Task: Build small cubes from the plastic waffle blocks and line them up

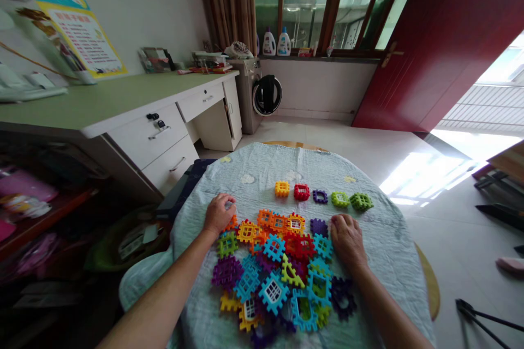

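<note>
A cloth (382, 278) is spread out; a block pile (273, 248) is on it; the left hand (220, 214) bends its fingers at the pile's left; the right hand (347, 235) curls at its right; I can't tell if either holds anything; five blocks (320, 201) line up beyond.

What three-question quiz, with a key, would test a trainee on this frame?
1. True or false: the square yellow plastic block is leftmost in the row of five.
2. Where does the bare right hand rest: A) pale blue cloth; B) green desktop?
3. What colour is the square-holed plastic piece between that row's red block and light green block?
Key: 1. True; 2. A; 3. dark purple.
</note>
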A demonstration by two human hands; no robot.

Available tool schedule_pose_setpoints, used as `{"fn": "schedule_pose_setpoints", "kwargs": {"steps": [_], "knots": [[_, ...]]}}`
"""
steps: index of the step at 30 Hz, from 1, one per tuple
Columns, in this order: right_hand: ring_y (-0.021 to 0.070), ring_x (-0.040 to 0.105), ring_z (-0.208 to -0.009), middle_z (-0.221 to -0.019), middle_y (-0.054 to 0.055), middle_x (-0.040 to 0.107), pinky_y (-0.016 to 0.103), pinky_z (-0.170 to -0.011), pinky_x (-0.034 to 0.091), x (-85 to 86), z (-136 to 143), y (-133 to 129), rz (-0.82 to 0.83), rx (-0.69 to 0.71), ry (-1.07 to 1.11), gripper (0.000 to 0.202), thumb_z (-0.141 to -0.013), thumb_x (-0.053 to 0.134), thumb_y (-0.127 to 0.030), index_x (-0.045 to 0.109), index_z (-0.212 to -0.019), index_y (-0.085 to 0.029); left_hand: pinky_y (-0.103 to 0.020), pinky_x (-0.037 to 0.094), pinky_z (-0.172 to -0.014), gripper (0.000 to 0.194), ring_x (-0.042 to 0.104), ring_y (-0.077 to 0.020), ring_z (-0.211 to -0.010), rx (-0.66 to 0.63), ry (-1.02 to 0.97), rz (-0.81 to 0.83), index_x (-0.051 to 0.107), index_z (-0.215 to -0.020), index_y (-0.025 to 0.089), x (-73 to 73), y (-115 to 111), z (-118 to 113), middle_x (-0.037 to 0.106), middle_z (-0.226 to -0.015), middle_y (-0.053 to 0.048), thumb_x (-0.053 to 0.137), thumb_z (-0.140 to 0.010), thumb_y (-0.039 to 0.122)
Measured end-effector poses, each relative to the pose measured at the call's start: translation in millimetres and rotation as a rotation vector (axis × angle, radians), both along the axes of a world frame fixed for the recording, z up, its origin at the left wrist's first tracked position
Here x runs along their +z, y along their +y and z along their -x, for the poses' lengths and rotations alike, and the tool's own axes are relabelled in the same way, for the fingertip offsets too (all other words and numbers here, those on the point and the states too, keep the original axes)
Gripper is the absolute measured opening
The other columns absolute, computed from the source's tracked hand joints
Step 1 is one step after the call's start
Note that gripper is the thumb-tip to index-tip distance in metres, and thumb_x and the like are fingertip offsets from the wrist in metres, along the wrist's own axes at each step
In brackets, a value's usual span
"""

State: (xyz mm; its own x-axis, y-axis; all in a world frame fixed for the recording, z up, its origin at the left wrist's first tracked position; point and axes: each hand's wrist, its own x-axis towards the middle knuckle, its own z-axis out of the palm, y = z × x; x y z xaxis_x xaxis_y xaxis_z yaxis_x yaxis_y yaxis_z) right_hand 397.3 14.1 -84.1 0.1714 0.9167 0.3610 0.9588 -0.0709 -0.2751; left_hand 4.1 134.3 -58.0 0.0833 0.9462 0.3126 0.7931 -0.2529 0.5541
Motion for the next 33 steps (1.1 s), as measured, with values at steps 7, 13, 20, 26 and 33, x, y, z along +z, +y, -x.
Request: {"fn": "schedule_pose_setpoints", "kwargs": {"steps": [7, 13, 20, 26, 33], "knots": [[0.0231, 0.051, -0.094, -0.099, 0.008, 0.06, 0.037, -0.089, 0.038, -1.9, -0.3, 0.9, -0.022, 0.004, -0.031, 0.017, -0.093, 0.045, -0.028, 0.06, -0.095, -0.02, -0.04, 0.037, -0.109, 0.039, 0.051, -0.0259, -0.124, -0.47, 0.198, 0.136, 0.065, -0.108, 0.02, 26.9, -20.0, -55.2, 0.057, -0.133, -0.009, 0.065, -0.07, 0.024], [0.0232, 0.051, -0.095, -0.1, 0.008, 0.061, 0.036, -0.089, 0.038, -1.9, -0.4, 1.3, -0.019, -0.004, -0.035, 0.016, -0.093, 0.045, -0.028, 0.06, -0.095, -0.02, -0.036, 0.044, -0.1, 0.048, 0.057, -0.0248, -0.109, -0.591, 0.377, 0.284, 0.062, -0.115, 0.018, 33.5, -19.0, -78.6, 0.063, -0.115, -0.009, 0.066, -0.068, 0.026], [0.0232, 0.051, -0.094, -0.098, 0.007, 0.061, 0.036, -0.089, 0.038, -1.4, 0.7, 1.6, -0.003, -0.019, -0.052, 0.016, -0.093, 0.046, -0.028, 0.06, -0.095, -0.02, -0.036, 0.047, -0.093, 0.046, 0.057, -0.0252, -0.1, -0.542, 0.468, 0.173, 0.064, -0.109, 0.018, 41.1, -25.8, -74.5, 0.059, -0.105, -0.01, 0.065, -0.065, 0.028], [0.0238, 0.051, -0.096, -0.1, 0.007, 0.061, 0.036, -0.088, 0.038, 0.3, 2.0, 1.4, 0.002, -0.034, -0.058, 0.016, -0.092, 0.047, -0.028, 0.06, -0.095, -0.02, -0.035, 0.049, -0.089, 0.046, 0.058, -0.0242, -0.096, -0.55, 0.45, 0.15, 0.066, -0.11, 0.022, 48.6, -31.4, -71.2, 0.058, -0.103, -0.009, 0.067, -0.064, 0.031], [0.0235, 0.051, -0.094, -0.098, 0.007, 0.06, 0.036, -0.087, 0.038, 1.4, 2.5, 1.1, 0.007, -0.034, -0.068, 0.015, -0.092, 0.046, -0.027, 0.059, -0.095, -0.021, -0.031, 0.048, -0.086, 0.037, 0.06, -0.0204, -0.091, -0.425, 0.356, 0.219, 0.068, -0.105, 0.018, 46.9, -21.1, -71.7, 0.059, -0.101, -0.008, 0.06, -0.079, 0.042]]}}
